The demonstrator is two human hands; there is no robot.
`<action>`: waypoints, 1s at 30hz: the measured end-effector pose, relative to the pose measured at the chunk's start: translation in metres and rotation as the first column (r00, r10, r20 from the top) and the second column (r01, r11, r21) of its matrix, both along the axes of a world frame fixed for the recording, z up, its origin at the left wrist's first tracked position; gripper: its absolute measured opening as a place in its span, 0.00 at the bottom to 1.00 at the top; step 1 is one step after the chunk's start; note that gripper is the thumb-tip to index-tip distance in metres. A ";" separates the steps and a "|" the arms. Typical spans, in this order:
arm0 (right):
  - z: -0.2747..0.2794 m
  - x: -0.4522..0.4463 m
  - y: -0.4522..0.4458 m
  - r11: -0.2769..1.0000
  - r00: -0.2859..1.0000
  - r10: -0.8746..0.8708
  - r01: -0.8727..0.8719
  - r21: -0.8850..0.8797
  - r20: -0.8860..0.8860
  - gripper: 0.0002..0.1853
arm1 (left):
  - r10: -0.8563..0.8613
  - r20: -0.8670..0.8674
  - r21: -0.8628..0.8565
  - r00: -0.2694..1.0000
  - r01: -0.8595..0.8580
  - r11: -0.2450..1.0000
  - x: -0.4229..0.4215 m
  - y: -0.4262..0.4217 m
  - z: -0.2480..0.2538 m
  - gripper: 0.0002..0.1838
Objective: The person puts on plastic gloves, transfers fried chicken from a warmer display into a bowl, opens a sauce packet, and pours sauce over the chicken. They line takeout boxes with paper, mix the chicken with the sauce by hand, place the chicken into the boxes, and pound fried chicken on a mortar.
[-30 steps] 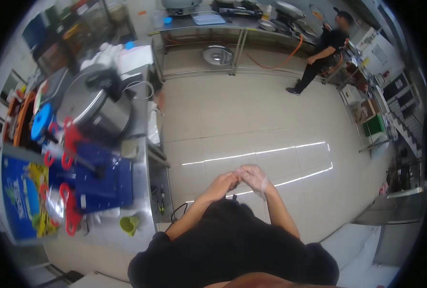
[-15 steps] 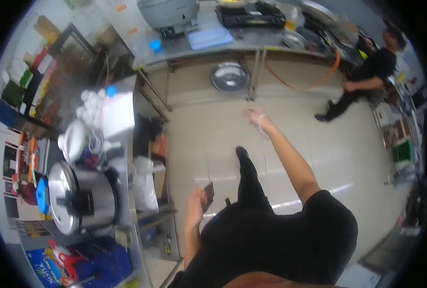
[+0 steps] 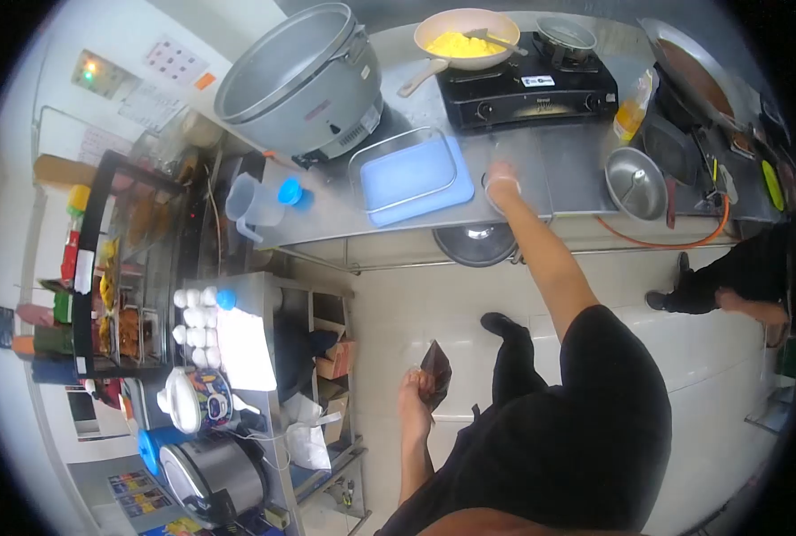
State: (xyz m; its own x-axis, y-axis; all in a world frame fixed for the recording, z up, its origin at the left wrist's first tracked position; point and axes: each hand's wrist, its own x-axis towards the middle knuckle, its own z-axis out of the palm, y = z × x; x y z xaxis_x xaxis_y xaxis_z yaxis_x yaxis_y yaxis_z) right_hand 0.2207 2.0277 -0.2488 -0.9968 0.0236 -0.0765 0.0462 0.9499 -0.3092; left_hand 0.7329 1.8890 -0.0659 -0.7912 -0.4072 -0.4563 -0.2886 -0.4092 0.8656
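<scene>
In the head view my left hand [image 3: 416,389] hangs low over the floor, fingers wrapped round a dark brown pointed packet [image 3: 435,373] whose contents I cannot make out. My right hand [image 3: 502,183], in a thin clear glove, reaches over the steel counter [image 3: 554,174], just right of a light-blue tray or board [image 3: 416,183] with a wire frame lying on it. Its fingers are blurred, so whether they touch the counter or hold anything does not show. Beyond it, a pan [image 3: 425,36] of yellow scrambled egg with a spatula [image 3: 496,40] rests on a black gas stove [image 3: 532,94].
A large grey cooker [image 3: 299,85] stands at the counter's left, near a clear measuring jug [image 3: 251,204]. A metal bowl [image 3: 635,183] and an oil bottle [image 3: 633,107] are at right. An orange hose [image 3: 666,244] droops below. Another person's legs [image 3: 728,281] are at far right.
My body has come closer to the stove counter. My right hand has gone from over the floor to over the counter. The packet stays in my left hand. The other person appears farther right and lower.
</scene>
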 end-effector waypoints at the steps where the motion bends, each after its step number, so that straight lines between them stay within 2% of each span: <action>1: -0.005 -0.006 0.000 0.999 0.999 0.039 -0.039 0.018 0.024 0.14 | -0.011 0.006 0.007 1.000 0.011 1.000 -0.018 0.005 -0.002 0.17; 5: -0.006 -0.013 0.027 0.981 0.981 0.195 -0.195 0.018 -0.013 0.13 | -0.031 0.016 0.007 0.999 0.031 1.000 -0.070 0.020 0.003 0.17; 8: -0.015 -0.022 0.041 0.993 0.985 0.114 -0.108 -0.054 0.132 0.14 | -0.014 0.053 0.006 0.999 0.014 1.000 -0.084 0.025 0.006 0.18; 11: -0.033 -0.021 0.051 0.987 0.985 0.134 -0.143 0.072 0.110 0.19 | 0.014 0.020 0.041 1.000 -0.015 0.999 -0.087 0.027 -0.001 0.18; 14: -0.012 0.009 0.066 0.990 0.980 0.073 -0.049 -0.134 0.182 0.24 | 0.089 -0.041 0.001 0.995 -0.089 0.996 -0.069 0.029 0.007 0.18; 15: -0.067 0.005 0.083 0.971 0.996 0.085 -0.083 -0.224 0.000 0.24 | 0.188 -0.040 0.087 0.981 -0.184 0.979 -0.065 0.031 0.009 0.18; 16: -0.121 0.007 0.088 0.939 0.980 0.084 -0.139 -0.313 -0.181 0.24 | 0.232 -0.066 0.093 0.970 -0.226 0.970 -0.053 0.029 0.009 0.18; 18: -0.061 0.076 0.088 0.837 0.956 0.281 -0.289 -0.465 -0.087 0.19 | 0.365 -0.115 0.101 0.924 -0.354 0.930 -0.014 0.026 0.007 0.18; 19: 0.006 0.132 0.072 0.803 0.926 0.369 -0.276 -0.529 0.078 0.14 | 0.420 -0.177 0.103 0.890 -0.407 0.907 0.006 0.025 0.014 0.18; 20: 0.003 0.162 0.059 0.808 0.808 0.466 -0.223 -0.545 0.361 0.15 | 0.488 -0.200 0.113 0.850 -0.475 0.873 0.030 0.020 0.013 0.19; 22: -0.013 0.258 0.040 0.679 0.616 0.702 -0.426 -0.598 0.359 0.11 | 0.639 -0.230 0.144 0.734 -0.623 0.769 0.088 0.023 0.006 0.20; 24: -0.012 0.349 0.017 0.450 0.262 0.888 -0.666 -0.594 0.379 0.09 | 0.767 -0.213 0.135 0.605 -0.760 0.636 0.152 0.033 0.013 0.20; 25: 0.001 0.402 -0.001 0.297 0.048 0.911 -0.763 -0.573 0.409 0.10 | 0.824 -0.244 0.146 0.511 -0.821 0.552 0.193 0.039 0.020 0.19; 26: 0.015 0.454 -0.019 0.117 -0.168 0.893 -0.810 -0.575 0.418 0.12 | 0.866 -0.274 0.168 0.419 -0.866 0.472 0.235 0.049 0.023 0.18; 27: -0.006 0.491 -0.029 0.090 -0.310 0.840 -0.730 -0.678 0.445 0.13 | 0.895 -0.309 0.171 0.321 -0.907 0.384 0.280 0.062 0.022 0.18; 28: -0.043 0.526 -0.036 0.095 -0.434 0.770 -0.646 -0.757 0.467 0.15 | 0.910 -0.346 0.178 0.226 -0.937 0.301 0.322 0.077 0.020 0.18; 30: -0.048 0.582 -0.051 0.193 -0.615 0.562 -0.552 -0.811 0.553 0.18 | 0.916 -0.398 0.178 0.053 -0.975 0.134 0.401 0.104 0.025 0.17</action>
State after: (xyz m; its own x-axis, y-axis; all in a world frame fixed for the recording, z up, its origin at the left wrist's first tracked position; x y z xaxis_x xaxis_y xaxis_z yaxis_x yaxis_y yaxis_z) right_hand 0.8023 1.9770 -0.2964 0.6431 -0.4946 -0.5847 -0.3788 0.4581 -0.8042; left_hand 1.1339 1.9933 -0.0411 0.2566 -0.9518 -0.1680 0.5708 0.0089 0.8210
